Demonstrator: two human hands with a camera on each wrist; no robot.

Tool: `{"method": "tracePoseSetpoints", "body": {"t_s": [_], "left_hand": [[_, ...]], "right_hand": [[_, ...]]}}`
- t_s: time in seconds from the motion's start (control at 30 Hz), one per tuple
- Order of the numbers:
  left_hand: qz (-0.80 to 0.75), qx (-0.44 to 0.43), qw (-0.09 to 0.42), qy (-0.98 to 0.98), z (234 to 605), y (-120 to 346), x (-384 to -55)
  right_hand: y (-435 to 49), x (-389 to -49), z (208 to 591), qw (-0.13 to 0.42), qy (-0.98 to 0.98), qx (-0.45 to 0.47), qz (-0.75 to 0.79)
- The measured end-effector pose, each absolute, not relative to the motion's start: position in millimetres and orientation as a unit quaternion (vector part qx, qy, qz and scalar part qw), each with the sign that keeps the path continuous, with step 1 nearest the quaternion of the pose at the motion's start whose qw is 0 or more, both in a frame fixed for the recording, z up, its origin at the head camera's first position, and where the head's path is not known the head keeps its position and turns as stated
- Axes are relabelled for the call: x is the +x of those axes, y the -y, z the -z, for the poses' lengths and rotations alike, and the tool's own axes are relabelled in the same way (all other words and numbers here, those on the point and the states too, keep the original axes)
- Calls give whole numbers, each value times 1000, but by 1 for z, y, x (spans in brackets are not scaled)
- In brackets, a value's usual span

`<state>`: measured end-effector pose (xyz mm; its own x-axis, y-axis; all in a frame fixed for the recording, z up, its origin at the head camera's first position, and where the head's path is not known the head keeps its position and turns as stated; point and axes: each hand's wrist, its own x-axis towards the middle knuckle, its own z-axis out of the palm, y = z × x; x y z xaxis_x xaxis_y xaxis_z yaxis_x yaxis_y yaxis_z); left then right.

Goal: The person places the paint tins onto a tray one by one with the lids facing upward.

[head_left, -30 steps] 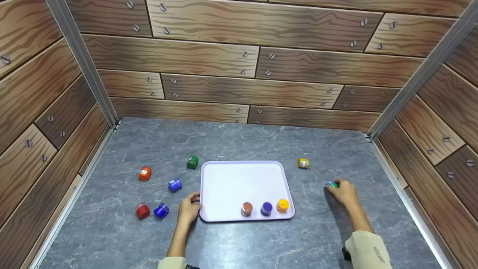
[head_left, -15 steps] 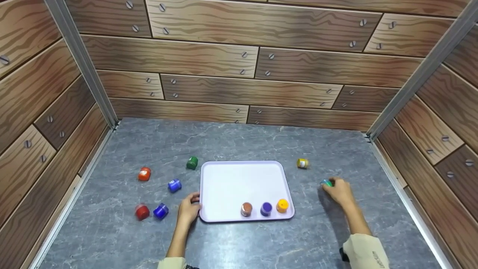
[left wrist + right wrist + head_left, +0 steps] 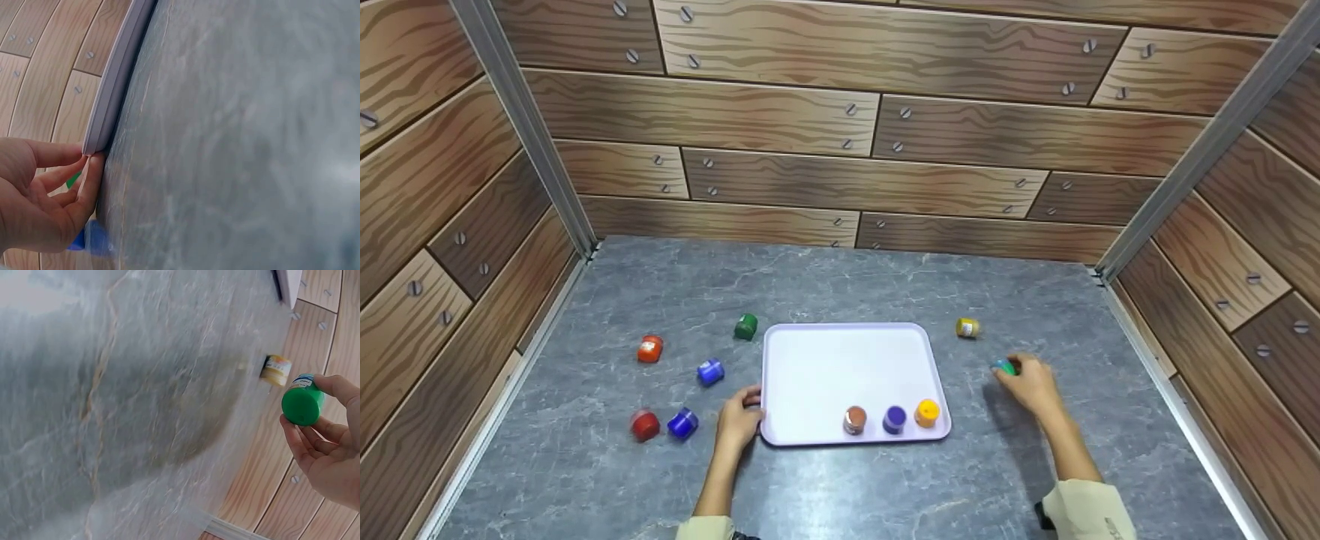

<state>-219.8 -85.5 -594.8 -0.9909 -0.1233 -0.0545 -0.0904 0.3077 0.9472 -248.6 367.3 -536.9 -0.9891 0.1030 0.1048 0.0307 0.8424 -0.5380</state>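
My left hand [image 3: 739, 422] pinches the left edge of a pale lilac tray [image 3: 832, 367]; in the left wrist view the thumb lies on the rim [image 3: 107, 107] and the fingers sit under it. On the tray's near right part stand a brown paint jar [image 3: 855, 420], a purple one [image 3: 895, 419] and an orange-yellow one [image 3: 928, 413]. Between thumb and fingers my right hand [image 3: 1033, 384] holds a green paint jar [image 3: 304, 400] with a label, to the right of the tray and above the table, its green end facing the right wrist camera.
Right of the tray's far corner lies a yellow jar [image 3: 968, 328]. On the left lie a dark green jar [image 3: 746, 327], an orange-red jar [image 3: 650, 349], a red jar [image 3: 645, 425] and two blue jars [image 3: 710, 372]. Wood-patterned walls [image 3: 810, 172] enclose the grey table [image 3: 840, 285].
My right hand has moved a little left toward the tray, carrying the green paint jar. The left hand and the tray have stayed in place.
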Motion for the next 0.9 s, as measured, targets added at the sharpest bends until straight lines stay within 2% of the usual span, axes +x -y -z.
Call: {"method": "tracePoseSetpoints", "body": {"t_s": [0.67, 0.9], "left_hand": [[579, 70, 12, 813, 595, 86, -220], [580, 74, 15, 811, 596, 86, -220]], "right_hand": [[-336, -241, 534, 88, 955, -8, -284], [-327, -240, 535, 112, 950, 13, -290]]}}
